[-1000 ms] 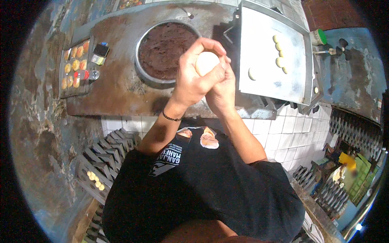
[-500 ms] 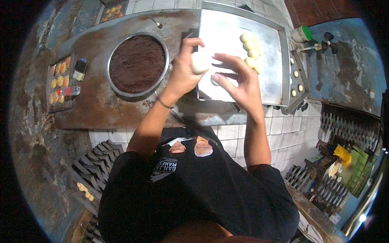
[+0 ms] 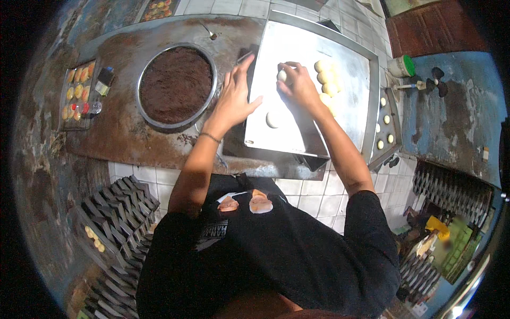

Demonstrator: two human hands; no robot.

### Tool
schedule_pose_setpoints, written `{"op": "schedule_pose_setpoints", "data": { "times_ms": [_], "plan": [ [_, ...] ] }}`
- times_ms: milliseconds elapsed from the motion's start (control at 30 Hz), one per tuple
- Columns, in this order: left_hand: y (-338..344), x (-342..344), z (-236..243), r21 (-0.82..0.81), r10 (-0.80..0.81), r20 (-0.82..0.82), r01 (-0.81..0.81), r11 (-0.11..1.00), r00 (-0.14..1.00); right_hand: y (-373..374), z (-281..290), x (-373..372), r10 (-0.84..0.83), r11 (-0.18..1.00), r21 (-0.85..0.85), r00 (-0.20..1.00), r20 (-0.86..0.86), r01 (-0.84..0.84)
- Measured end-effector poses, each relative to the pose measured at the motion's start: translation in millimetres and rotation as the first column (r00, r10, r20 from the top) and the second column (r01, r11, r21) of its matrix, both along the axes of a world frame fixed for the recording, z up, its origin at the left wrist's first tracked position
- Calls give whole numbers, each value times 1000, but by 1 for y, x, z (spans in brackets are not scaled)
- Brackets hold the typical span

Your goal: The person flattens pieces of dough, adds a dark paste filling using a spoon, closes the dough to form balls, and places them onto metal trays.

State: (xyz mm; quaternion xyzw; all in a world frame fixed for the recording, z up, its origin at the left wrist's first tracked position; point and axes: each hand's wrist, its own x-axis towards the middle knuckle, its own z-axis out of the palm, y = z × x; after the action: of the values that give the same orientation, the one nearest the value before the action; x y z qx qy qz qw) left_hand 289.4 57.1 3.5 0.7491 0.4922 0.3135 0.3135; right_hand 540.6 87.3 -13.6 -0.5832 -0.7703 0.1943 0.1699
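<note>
a worn brown table (image 3: 111, 146) spans the middle — white tiles (image 3: 313, 206) show past its near edge. a mottled grey wall (image 3: 45, 122) runs down the left; a patchy blue wall (image 3: 451, 125) stands right, a red-brown panel (image 3: 430, 29) beyond its far end — a bright light (image 3: 456, 312) glares near right.

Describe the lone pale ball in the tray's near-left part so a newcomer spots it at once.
Find the round pan of dark brown mass; right of it is a big metal tray. In the tray's near-left part lies one pale ball. Unlike the cluster of balls farther right and the ball in the right hand, it sits alone, untouched.
</note>
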Motion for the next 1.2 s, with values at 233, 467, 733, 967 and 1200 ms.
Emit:
{"op": "schedule_pose_setpoints", "data": {
  "times_ms": [233,467,733,967,1200],
  "plan": [
    [-44,7,-46,-183,1,232,43,982,973,4,-45,-14,129,973,146,948,290,-177],
    [-45,10,-40,-208,5,245,48,977,969,41,22,9,-155,906,-423,919,-363,-14],
    [-55,8,-41,-205,27,231,22,979,973,11,-9,-31,-150,946,-320,797,-585,-56],
    [-60,9,-25,-176,135,204,-99,979,970,-24,70,87,-155,983,-96,987,39,158],
    [-56,15,-12,155,98,130,-118,981,987,-94,6,132,-254,966,80,844,473,246]
  ]
}}
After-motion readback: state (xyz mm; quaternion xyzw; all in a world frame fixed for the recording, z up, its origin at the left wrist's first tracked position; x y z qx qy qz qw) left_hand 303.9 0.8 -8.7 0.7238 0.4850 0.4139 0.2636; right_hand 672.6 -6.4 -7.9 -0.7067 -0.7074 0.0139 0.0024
